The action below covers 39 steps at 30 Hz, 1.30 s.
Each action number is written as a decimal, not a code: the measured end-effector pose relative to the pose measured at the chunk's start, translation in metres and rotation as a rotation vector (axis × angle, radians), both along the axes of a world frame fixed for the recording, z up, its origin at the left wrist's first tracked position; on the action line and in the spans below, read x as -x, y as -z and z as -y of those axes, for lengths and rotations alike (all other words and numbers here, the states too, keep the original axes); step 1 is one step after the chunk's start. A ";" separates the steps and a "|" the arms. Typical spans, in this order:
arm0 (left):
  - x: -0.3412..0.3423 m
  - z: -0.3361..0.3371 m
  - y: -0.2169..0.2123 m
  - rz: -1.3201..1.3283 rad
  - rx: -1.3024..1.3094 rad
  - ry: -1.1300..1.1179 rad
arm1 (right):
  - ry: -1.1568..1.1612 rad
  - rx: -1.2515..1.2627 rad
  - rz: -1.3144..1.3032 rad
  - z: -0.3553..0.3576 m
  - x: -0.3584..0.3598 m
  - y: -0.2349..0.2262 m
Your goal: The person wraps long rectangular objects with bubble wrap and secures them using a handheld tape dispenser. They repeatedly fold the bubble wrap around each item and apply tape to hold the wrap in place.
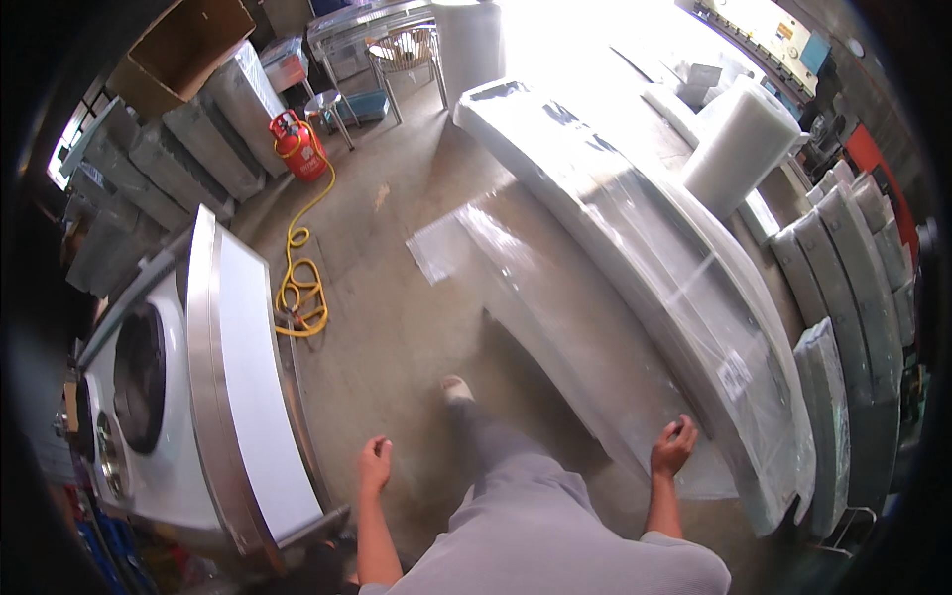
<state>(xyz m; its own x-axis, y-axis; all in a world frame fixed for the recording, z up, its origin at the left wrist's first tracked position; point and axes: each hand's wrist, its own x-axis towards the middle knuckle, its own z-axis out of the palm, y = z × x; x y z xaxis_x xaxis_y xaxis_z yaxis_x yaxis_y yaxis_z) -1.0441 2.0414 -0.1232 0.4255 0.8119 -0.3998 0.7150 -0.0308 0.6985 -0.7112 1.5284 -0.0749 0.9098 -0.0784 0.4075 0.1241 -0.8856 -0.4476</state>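
Plastic sheet (pixel 543 302), one: ahead and to the right, long axis diagonal, far-left to near-right. Right hand (pixel 673 448): nearer, loosely curled, apparently empty; contact unclear. Left hand (pixel 375 463): well apart, relaxed, empty.

A long, pale, slab-shaped piece wrapped in clear, wrinkled plastic (pixel 666 260) stretches diagonally across the right side, glossy with reflections and marked by a small white label near its close end. Beside its left edge runs a long strip of thin, see-through plastic film (pixel 555 297). At left stands a silvery metal-edged unit with a smooth white panel (pixel 253 382).
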 end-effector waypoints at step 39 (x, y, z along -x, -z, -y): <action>-0.722 -0.979 0.066 0.008 0.357 0.306 | -0.298 -0.573 -0.717 -1.059 -0.541 -0.006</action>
<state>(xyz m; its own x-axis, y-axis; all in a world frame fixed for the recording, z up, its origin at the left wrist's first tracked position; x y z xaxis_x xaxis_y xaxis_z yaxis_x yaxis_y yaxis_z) -0.3225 3.0203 -0.1893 0.6280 0.4607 -0.6272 0.7051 0.0041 0.7091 -0.1704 2.5874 -0.0688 0.9423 0.1822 -0.2807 -0.1621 -0.4853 -0.8592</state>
